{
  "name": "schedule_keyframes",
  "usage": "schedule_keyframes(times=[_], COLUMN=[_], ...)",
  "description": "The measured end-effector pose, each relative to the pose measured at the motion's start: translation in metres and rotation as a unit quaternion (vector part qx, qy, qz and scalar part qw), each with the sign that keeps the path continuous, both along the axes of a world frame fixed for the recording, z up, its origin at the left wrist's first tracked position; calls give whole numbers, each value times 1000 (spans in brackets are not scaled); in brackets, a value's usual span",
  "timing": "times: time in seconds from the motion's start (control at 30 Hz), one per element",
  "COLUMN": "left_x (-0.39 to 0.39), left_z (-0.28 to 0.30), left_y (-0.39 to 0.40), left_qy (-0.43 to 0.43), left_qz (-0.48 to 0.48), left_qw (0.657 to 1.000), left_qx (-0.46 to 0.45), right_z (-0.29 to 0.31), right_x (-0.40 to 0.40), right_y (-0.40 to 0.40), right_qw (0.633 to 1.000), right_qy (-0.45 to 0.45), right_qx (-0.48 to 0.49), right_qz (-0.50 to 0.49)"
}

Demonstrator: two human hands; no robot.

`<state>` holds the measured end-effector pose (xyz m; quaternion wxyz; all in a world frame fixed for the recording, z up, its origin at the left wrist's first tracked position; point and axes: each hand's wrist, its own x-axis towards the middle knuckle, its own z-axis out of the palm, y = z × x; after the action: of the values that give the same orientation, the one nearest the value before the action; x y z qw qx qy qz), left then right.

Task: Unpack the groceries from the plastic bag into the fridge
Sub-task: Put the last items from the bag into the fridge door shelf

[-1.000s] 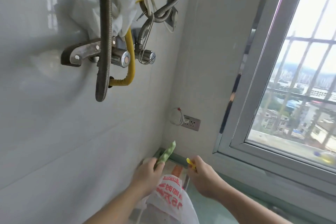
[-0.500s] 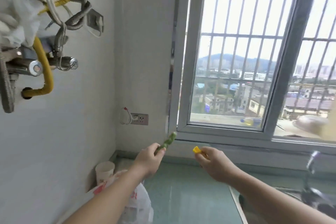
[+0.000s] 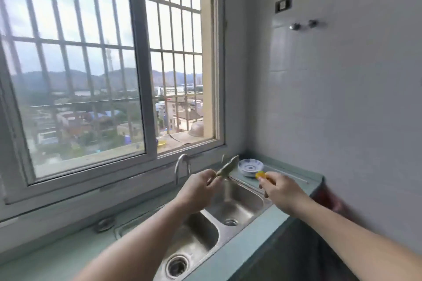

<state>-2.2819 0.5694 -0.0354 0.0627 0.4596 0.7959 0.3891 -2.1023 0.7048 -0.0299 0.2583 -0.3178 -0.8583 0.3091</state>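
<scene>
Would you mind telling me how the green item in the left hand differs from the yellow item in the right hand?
The green item is long and tapered, sticking well out of the left hand; the yellow item is small and rounded, barely showing past the right hand. The green one slants up toward the stacked plates; the yellow one shows no clear direction. Both are pinched at the fingertips, held above the sink.

— What sort of place is this?
— A home kitchen, high up in an apartment block.
— What shows it?
— A stainless double sink (image 3: 212, 223) with a curved tap (image 3: 181, 166) sits in a pale green countertop (image 3: 294, 174); stacked blue-and-white plates (image 3: 250, 167) stand by white wall tiles (image 3: 331, 107). A barred window (image 3: 109, 70) overlooks rooftops and hills.
</scene>
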Motion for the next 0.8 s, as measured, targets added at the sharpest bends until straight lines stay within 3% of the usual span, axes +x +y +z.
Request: schedule_keyframes(times=[0.17, 0.33, 0.63, 0.8], left_x=[99, 193, 340, 452], left_z=[0, -10, -26, -32], left_y=[133, 249, 421, 455], left_qy=[32, 11, -39, -71], left_qz=[-158, -294, -511, -619], left_qw=[987, 956, 858, 782], left_qx=[-17, -16, -44, -36], right_z=[-15, -32, -21, -27], right_x=[123, 236, 382, 462], right_y=[83, 144, 197, 170], right_qw=[987, 959, 868, 797], right_qy=[-27, -39, -31, -27], right_qx=[-17, -79, -67, -47], right_qz=[-157, -269, -490, -602])
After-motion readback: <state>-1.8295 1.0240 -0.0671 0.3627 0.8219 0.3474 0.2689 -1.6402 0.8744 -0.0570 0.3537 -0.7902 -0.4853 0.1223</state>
